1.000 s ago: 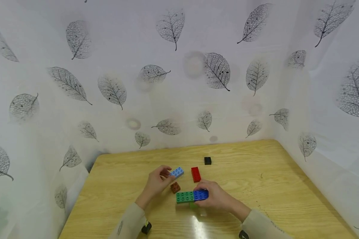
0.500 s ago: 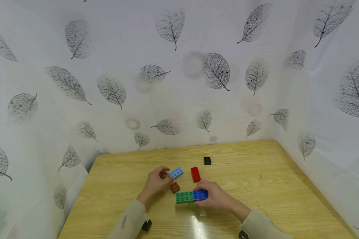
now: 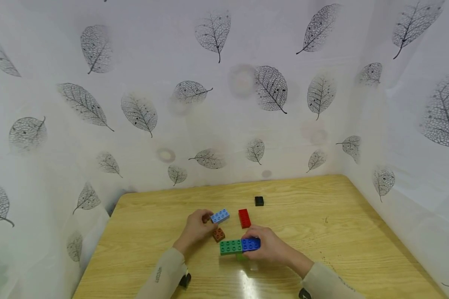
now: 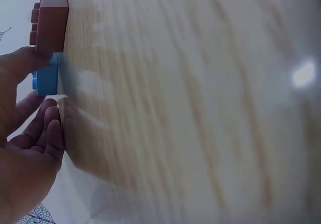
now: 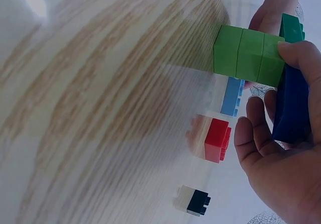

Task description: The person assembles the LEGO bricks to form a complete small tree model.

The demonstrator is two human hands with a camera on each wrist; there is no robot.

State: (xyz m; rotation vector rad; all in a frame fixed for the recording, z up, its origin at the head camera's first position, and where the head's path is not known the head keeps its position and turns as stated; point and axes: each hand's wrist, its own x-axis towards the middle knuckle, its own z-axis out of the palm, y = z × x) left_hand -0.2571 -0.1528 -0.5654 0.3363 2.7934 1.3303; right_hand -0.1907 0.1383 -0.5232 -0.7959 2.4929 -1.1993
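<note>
Head view: wooden table (image 3: pixel 321 232), leaf-print curtain (image 3: pixel 134 104) around; left fingers (image 3: pixel 203 216) pinch light-blue brick (image 3: pixel 220 216), right fingers (image 3: pixel 255 229) grip dark-blue brick (image 3: pixel 251 244).

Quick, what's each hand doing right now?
Left hand: pinches the light blue plastic brick.
Right hand: grips the dark blue plastic brick.

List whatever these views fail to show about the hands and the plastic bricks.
- Light green brick stack, head view: mostly hidden beneath the dark green brick and dark blue brick.
- Right hand, head view: its fingertips are hidden behind the dark blue brick.
- Left hand, left wrist view: cut by the frame edge; contact with the light blue brick is unclear.
</note>
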